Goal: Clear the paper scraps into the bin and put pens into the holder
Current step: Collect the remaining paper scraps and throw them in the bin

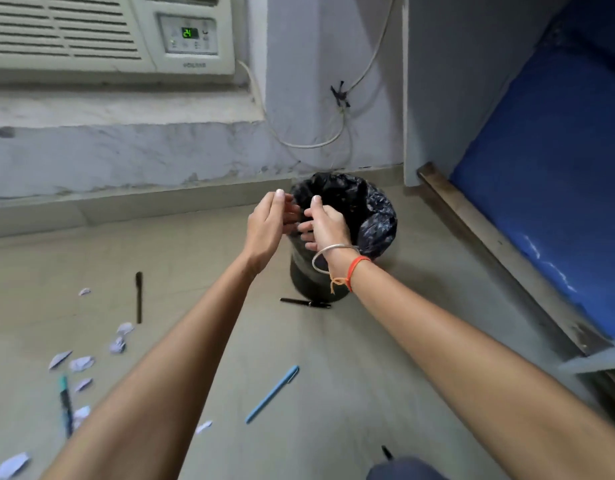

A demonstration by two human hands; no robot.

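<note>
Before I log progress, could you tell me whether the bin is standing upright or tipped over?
Upright: the bin stands on its base, its black-lined mouth facing up beneath both hands.

The floor [351, 375] carries a bin [313, 282], scattered paper scraps [81, 363] — and pens [272, 393].

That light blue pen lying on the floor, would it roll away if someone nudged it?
The light blue pen looks slim and round, so it probably rolls on the smooth floor. A clip seems to sit at one end and might stop it. It is likely light and stiff.

Both arms outstretched, left hand [269, 225] and right hand [325, 226] loosely cupped together.
</note>
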